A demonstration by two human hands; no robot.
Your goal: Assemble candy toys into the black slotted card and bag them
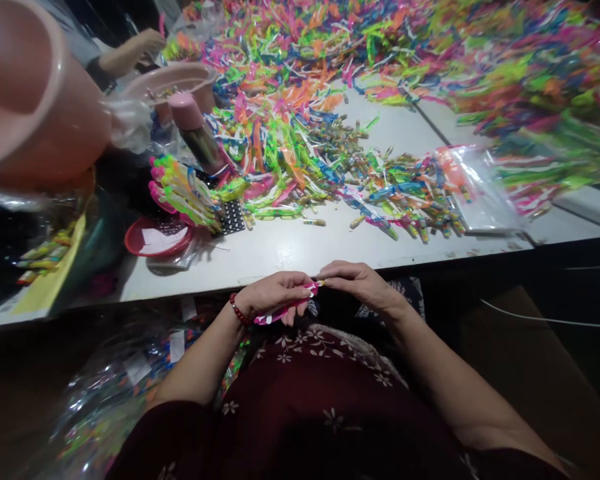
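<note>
My left hand (280, 293), with a red bead bracelet at the wrist, is closed around a narrow pink-and-white plastic piece (265, 319). Both ends of that piece stick out past the fingers. My right hand (360, 283) pinches a small yellowish tube (321, 283) at the pink piece's right end. Whether the tube is joined to the piece is too small to tell. Both hands are above my lap, just in front of the table edge. Nearest on the white table (300, 250) lie small patterned tubes (314, 222) and many bright plastic pieces (280, 180).
On the left stand a large pink tub (75, 127), a pink-capped bottle (200, 133) and a red basket (155, 240). A clear plastic packet (485, 193) lies at right. Another person's hand (135, 53) is at the far left. Filled clear bags (115, 393) sit below the table.
</note>
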